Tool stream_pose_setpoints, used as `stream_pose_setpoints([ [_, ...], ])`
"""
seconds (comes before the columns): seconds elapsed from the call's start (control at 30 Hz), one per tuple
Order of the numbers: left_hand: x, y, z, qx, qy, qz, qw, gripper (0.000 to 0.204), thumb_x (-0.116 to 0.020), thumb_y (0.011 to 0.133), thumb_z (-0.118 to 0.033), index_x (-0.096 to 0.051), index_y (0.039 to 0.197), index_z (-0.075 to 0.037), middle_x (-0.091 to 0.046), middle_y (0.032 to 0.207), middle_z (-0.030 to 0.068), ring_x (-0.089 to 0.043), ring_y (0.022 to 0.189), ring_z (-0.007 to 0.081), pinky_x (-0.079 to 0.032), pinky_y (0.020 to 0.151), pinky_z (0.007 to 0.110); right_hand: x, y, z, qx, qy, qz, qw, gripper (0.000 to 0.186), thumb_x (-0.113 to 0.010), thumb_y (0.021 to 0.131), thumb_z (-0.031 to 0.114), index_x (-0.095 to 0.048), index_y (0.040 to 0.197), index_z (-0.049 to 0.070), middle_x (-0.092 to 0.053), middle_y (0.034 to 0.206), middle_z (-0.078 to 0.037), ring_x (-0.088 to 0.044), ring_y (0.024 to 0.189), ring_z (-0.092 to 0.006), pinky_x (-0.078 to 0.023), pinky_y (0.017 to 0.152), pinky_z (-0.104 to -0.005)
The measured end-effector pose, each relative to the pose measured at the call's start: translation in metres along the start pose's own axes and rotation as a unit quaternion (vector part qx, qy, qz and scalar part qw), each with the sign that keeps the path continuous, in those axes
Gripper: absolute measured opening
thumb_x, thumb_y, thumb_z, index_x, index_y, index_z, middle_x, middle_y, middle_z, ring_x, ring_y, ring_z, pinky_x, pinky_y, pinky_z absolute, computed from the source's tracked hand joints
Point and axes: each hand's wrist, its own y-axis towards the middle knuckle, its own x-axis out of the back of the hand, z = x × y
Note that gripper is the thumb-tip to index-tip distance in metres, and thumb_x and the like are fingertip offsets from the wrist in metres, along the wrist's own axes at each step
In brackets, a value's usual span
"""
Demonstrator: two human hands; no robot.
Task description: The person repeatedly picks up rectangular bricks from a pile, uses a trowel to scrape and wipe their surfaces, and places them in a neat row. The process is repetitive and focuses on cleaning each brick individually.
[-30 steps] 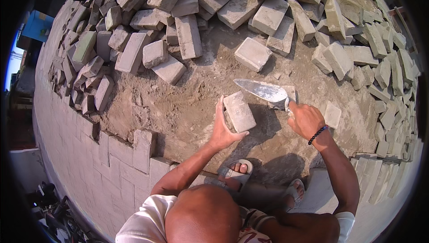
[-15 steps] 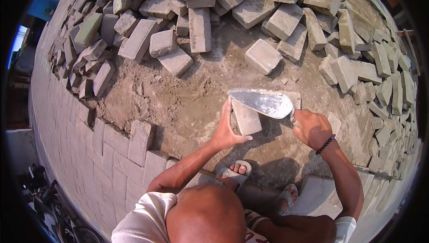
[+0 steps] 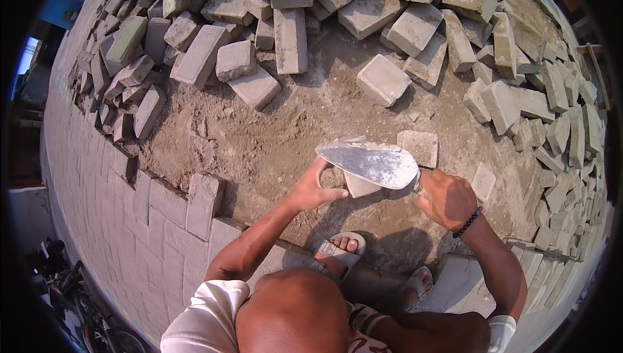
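My right hand (image 3: 448,198) is closed around the handle of a pointed trowel (image 3: 370,163), its blade flat and smeared with pale residue. The blade reaches left across a grey paving brick (image 3: 361,185) and hides most of it. My left hand (image 3: 313,184) curls around the left side of that brick, thumb toward its near end; the trowel covers part of the fingers. Just beyond the blade's right end lies another paving brick (image 3: 418,148) on the sandy soil. One more paver (image 3: 483,183) sits to the right of my right hand.
Loose paving bricks (image 3: 290,40) are heaped along the far side and down the right. Laid pavers (image 3: 165,207) with a stepped edge run along the left. My sandalled feet (image 3: 342,249) stand at the near edge. A motorcycle (image 3: 81,307) is at lower left.
The trowel has shifted left and nearer to me, covering more of the brick. My left hand has moved slightly left, and my right hand slightly nearer.
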Motion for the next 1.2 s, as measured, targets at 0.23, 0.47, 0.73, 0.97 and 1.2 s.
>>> stream_pose_setpoints([
  [0.23, 0.001, 0.008, 0.013, -0.021, -0.085, -0.006, 0.996, 0.090, -0.078, 0.077, -0.011, -0.028, 0.152, -0.004, -0.031, 0.154, 0.0158, -0.033, 0.141, 0.0274, -0.035, 0.112, 0.044, -0.006, 0.000, -0.013, -0.041, -0.047, -0.058, 0.996, 0.032, -0.072, 0.077, 0.024, -0.055, 0.100, 0.008, -0.063, 0.087, -0.016, -0.068, 0.078, -0.0362, -0.055, 0.069, -0.0456],
  [0.47, 0.007, 0.010, 0.007, 0.012, -0.127, -0.002, 0.992, 0.080, -0.076, 0.080, -0.012, -0.035, 0.149, -0.004, -0.034, 0.152, 0.0139, -0.034, 0.140, 0.0272, -0.036, 0.111, 0.042, -0.018, -0.007, -0.013, -0.017, 0.002, 0.031, 0.999, 0.030, -0.068, 0.082, 0.023, -0.054, 0.101, 0.005, -0.065, 0.091, -0.019, -0.067, 0.080, -0.0386, -0.054, 0.073, -0.0476],
  [0.73, 0.028, 0.026, -0.081, -0.151, 0.479, 0.156, 0.851, 0.100, -0.082, 0.071, -0.024, -0.026, 0.154, -0.020, -0.029, 0.153, 0.0138, -0.028, 0.143, 0.0362, -0.022, 0.118, 0.055, -0.025, -0.031, -0.007, -0.210, 0.255, 0.006, 0.944, 0.040, -0.063, 0.087, 0.027, -0.054, 0.117, 0.002, -0.067, 0.085, -0.025, -0.064, 0.088, -0.0459, -0.049, 0.079, -0.0541],
  [0.97, 0.010, 0.078, -0.099, -0.292, 0.597, 0.276, 0.695, 0.076, -0.084, 0.067, -0.021, -0.051, 0.135, -0.017, -0.051, 0.120, 0.0067, -0.042, 0.128, 0.0333, -0.026, 0.115, 0.056, -0.089, -0.060, -0.003, -0.220, 0.420, -0.020, 0.880, 0.042, -0.064, 0.086, 0.026, -0.056, 0.118, -0.001, -0.067, 0.095, -0.026, -0.062, 0.096, -0.0447, -0.048, 0.080, -0.0464],
  [1.2, -0.001, 0.035, -0.091, -0.099, 0.441, 0.026, 0.891, 0.079, -0.092, 0.055, -0.023, -0.053, 0.119, 0.000, -0.050, 0.106, 0.0130, -0.051, 0.096, 0.0301, -0.044, 0.084, 0.042, -0.099, -0.086, 0.011, -0.214, 0.527, -0.072, 0.819, 0.037, -0.066, 0.086, 0.024, -0.054, 0.108, -0.003, -0.066, 0.082, -0.023, -0.063, 0.080, -0.0453, -0.049, 0.070, -0.0453],
])
